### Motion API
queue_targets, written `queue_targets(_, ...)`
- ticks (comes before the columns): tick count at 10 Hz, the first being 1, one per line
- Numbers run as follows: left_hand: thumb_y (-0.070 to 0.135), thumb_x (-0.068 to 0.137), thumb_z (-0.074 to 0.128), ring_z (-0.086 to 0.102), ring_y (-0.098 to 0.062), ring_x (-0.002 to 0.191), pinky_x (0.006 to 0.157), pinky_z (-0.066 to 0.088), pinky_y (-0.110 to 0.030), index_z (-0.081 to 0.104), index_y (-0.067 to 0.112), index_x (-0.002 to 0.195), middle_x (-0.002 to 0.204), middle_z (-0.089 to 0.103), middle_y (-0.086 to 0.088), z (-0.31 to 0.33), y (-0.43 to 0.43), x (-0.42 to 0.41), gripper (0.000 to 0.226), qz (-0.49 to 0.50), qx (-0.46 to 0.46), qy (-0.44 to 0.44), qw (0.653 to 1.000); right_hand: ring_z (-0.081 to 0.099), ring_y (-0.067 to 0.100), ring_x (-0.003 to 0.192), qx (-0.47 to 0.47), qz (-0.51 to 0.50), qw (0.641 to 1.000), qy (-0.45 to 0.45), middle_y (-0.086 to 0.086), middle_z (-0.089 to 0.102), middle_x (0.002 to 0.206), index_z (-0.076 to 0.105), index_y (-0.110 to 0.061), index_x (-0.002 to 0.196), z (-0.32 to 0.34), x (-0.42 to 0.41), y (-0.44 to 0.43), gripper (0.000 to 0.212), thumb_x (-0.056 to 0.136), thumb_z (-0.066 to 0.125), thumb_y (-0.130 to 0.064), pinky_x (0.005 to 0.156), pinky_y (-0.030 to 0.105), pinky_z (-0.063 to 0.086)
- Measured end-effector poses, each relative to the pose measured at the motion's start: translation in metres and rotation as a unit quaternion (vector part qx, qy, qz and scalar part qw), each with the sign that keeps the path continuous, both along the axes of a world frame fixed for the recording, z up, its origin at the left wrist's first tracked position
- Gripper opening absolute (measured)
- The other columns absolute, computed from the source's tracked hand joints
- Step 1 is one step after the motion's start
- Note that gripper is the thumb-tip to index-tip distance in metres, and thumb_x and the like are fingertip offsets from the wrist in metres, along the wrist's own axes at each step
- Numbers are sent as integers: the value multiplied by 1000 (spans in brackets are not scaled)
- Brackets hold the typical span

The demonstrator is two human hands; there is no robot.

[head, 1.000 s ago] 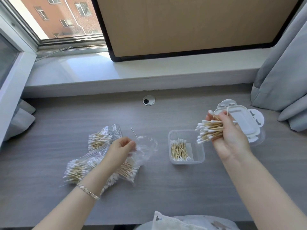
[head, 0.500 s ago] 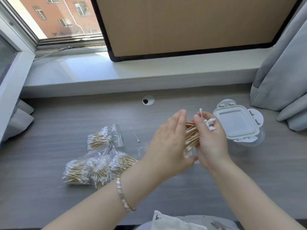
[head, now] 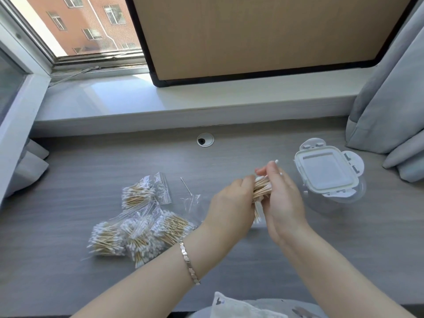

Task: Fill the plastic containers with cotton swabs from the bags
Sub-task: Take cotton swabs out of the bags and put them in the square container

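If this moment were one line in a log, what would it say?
step: squaring swab bundle | left hand: on bundle | right hand: gripping bundle | bags: on desk, left | lidded container: right, untouched

Bundle of wooden-stick white-tipped cotton swabs (head: 262, 189) pinched between both hands. Clear plastic bags of swabs (head: 137, 220) heaped left on desk. Lidded clear plastic container (head: 330, 174) right, upright.

There is only one view, from a wide-angle camera on the person's head. It looks forward and down, from close above, onto the grey wood-grain table (head: 229, 157). The two forearms enter from the bottom edge. The white window sill (head: 183, 99) lies along the far side, bent by the lens.
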State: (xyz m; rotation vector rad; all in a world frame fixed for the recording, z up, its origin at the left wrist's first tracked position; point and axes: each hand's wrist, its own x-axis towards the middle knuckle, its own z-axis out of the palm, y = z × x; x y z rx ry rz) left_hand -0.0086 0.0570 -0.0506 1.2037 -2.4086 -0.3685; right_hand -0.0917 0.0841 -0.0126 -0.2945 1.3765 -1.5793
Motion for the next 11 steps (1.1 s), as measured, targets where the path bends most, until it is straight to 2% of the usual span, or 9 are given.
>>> queue_targets(2,21,90,45,52,-31,73,60,35,-33,45,15,78,76,59,-8,12,-4,10,14,60,258,48,963,64,7,73,-85,-77,991,-75,-3,67,71,55,-13,77,8,-35,-10,31,100,34,-18,75,21,49)
queue_targets(3,9,85,49,44,-19,49,48,33,-27,43,17,68,53,45,-1,16,-11,11,20,115,430,190,875,67,8,73,-50,-44,997,-46,1,68,75,55,-14,87,3,-36,-8,30,101,28,-16,77,19,52)
queue_targets(5,12,82,49,55,-22,73,52,38,-26,49,12,93,77,58,-1,12,-7,-1,11,125,413,165,887,63,20,84,57,76,994,-45,6,69,81,67,-14,75,-14,12,0,43,100,34,-28,76,28,49)
queue_targets(6,14,85,52,58,-20,87,63,43,-23,50,9,104,95,62,-4,15,-5,-1,20,129,467,186,854,65,19,102,46,107,990,-81,7,72,101,70,-15,95,-17,16,-1,65,72,45,-70,95,35,46)
queue_targets(7,21,73,68,65,-20,78,63,49,-17,64,3,96,94,69,-12,14,8,-7,29,37,382,-277,881,68,16,86,85,117,989,-22,4,73,87,68,-16,87,-24,15,1,36,71,69,-48,82,32,51)
queue_targets(8,26,93,43,61,-27,105,68,46,-10,49,-3,119,116,61,-17,16,14,-24,39,48,409,-78,908,67,6,60,107,51,992,-52,-2,71,69,69,-14,74,-27,13,0,14,80,69,-27,60,22,52)
queue_targets(9,18,89,51,59,-26,101,81,48,-31,31,11,113,113,57,-9,16,1,-4,31,1,375,128,918,64,6,53,71,-7,995,-73,-5,69,59,67,-14,69,-27,10,-3,22,87,61,-26,51,16,51)
queue_targets(10,16,68,59,57,-11,90,75,46,-23,30,21,108,109,52,2,11,4,-11,49,-3,462,194,866,65,9,52,37,-40,987,-151,-2,71,65,64,-9,75,-26,0,-11,30,92,51,-30,52,20,54)
queue_targets(11,15,49,57,56,-9,90,78,45,-22,38,19,114,109,53,0,15,7,-16,68,75,563,376,732,66,10,51,3,-116,978,-175,0,67,54,51,-9,67,-18,-12,-21,33,93,51,-28,60,31,53)
